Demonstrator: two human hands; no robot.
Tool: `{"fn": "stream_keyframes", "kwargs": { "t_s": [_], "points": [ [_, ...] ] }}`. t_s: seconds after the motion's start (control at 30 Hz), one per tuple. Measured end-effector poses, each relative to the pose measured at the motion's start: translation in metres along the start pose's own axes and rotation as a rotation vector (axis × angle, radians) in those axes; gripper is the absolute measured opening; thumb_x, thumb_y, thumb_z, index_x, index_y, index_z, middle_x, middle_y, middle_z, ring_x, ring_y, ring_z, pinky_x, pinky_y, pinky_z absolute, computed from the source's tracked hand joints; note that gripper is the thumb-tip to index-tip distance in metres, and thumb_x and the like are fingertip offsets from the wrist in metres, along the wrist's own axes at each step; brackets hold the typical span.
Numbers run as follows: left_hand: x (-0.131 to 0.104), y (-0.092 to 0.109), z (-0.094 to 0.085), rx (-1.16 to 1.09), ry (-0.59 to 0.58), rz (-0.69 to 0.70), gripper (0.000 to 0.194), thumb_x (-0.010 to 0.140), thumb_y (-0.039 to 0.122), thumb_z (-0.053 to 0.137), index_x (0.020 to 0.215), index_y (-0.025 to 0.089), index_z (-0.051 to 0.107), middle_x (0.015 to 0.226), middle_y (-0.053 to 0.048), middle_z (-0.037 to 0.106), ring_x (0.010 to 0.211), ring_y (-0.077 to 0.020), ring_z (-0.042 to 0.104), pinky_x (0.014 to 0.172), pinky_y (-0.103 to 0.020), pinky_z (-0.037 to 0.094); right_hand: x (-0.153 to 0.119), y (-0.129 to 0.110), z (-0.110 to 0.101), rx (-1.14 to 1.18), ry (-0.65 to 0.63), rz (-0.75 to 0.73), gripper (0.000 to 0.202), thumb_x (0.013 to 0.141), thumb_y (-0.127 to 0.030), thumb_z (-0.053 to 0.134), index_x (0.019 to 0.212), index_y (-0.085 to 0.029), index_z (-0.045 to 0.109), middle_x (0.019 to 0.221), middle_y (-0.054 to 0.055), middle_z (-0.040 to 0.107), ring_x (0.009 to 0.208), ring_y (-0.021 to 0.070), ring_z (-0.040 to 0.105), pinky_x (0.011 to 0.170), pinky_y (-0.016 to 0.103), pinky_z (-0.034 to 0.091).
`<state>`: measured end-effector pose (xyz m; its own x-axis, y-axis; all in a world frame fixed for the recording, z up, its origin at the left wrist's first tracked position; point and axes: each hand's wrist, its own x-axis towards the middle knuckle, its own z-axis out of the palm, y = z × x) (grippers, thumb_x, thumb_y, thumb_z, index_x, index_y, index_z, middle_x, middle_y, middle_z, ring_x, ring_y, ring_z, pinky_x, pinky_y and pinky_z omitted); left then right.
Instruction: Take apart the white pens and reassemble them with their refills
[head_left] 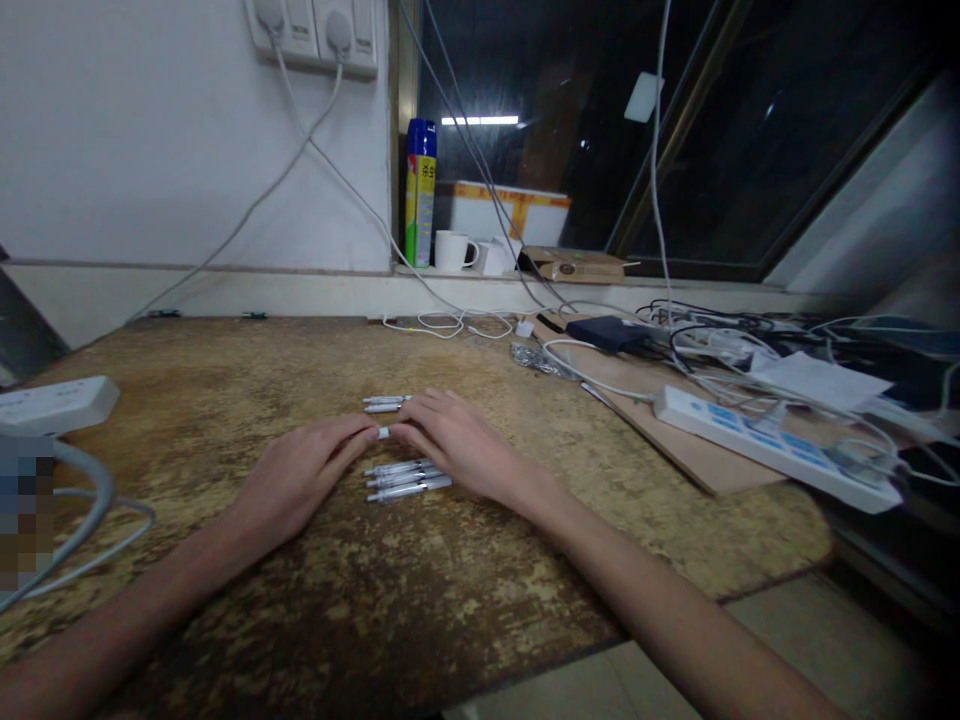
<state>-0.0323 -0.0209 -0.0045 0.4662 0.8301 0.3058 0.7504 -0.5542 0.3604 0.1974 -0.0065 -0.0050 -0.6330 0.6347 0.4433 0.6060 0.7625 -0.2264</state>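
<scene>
Over the middle of the worn wooden table (225,380), my left hand (304,475) and my right hand (461,445) meet at a pen (385,433). Fingertips of both hands pinch it, and only a short white piece shows between them. Several clear and white pens (405,490) lie side by side just nearer to me, their right ends partly under my right hand. Beyond my fingers lie more pens (384,407), partly hidden by my right hand.
A power strip (772,445) and tangled cables lie at the right, near a brown board (697,440). Another white strip (60,403) is at the left. A spray can (421,195), a mug (451,251) and a cardboard box (574,265) stand on the sill.
</scene>
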Motion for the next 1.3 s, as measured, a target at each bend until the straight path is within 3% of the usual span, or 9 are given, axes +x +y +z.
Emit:
{"fn": "stream_keyframes", "kwargs": {
  "t_s": [0.2,0.4,0.63,0.83,1.13,1.3],
  "points": [
    [0.0039,-0.0018,-0.0032,-0.090,0.026,0.029,0.037,0.102,0.050,0.046,0.108,0.025,0.072,0.107,-0.004,0.073,0.097,-0.0240,0.065,0.087,-0.037,0.049,-0.0005,-0.0010,0.0002,0.169,0.057,0.039,0.015,0.100,-0.034,0.056,0.105,-0.020,0.058,0.106,0.006,0.066,0.103,0.0195,0.057,0.091,0.033,0.045],
    [0.0046,-0.0036,-0.0032,-0.160,0.049,0.058,0.034,0.101,0.049,0.048,0.109,0.026,0.072,0.110,-0.004,0.072,0.102,-0.0241,0.065,0.091,-0.038,0.049,-0.0009,-0.0051,0.0036,0.227,0.017,0.101,0.028,0.105,-0.040,0.043,0.106,-0.019,0.063,0.105,0.007,0.069,0.100,0.0190,0.062,0.090,0.033,0.046],
    [0.0046,-0.0048,-0.0029,-0.167,0.067,0.066,0.034,0.100,0.050,0.051,0.110,0.027,0.073,0.112,-0.004,0.074,0.103,-0.0246,0.066,0.093,-0.041,0.049,-0.0012,-0.0045,0.0013,0.250,0.053,0.086,0.016,0.101,-0.032,0.055,0.109,-0.021,0.062,0.109,0.006,0.069,0.102,0.0187,0.061,0.090,0.033,0.047],
    [0.0043,-0.0031,-0.0027,-0.184,0.040,0.087,0.032,0.102,0.047,0.049,0.112,0.026,0.071,0.115,-0.004,0.071,0.107,-0.0244,0.063,0.095,-0.040,0.047,0.0003,-0.0063,0.0052,0.317,0.031,0.135,0.026,0.105,-0.039,0.043,0.105,-0.021,0.062,0.100,0.005,0.071,0.093,0.0173,0.063,0.084,0.031,0.046],
    [0.0040,0.0028,-0.0060,-0.189,0.051,0.101,0.033,0.102,0.046,0.046,0.113,0.025,0.069,0.113,-0.005,0.070,0.106,-0.0243,0.063,0.095,-0.039,0.048,0.0015,-0.0049,0.0064,0.370,0.101,0.135,0.016,0.101,-0.035,0.054,0.103,-0.021,0.062,0.101,0.005,0.070,0.094,0.0165,0.063,0.084,0.030,0.046],
    [0.0055,0.0013,-0.0040,-0.169,0.045,0.104,0.034,0.102,0.048,0.046,0.110,0.026,0.070,0.109,-0.004,0.070,0.104,-0.0243,0.063,0.095,-0.039,0.049,0.0010,-0.0042,-0.0003,0.389,0.030,0.189,0.026,0.102,-0.039,0.050,0.098,-0.019,0.066,0.093,0.004,0.072,0.084,0.0156,0.064,0.077,0.029,0.045]
  ]
}}
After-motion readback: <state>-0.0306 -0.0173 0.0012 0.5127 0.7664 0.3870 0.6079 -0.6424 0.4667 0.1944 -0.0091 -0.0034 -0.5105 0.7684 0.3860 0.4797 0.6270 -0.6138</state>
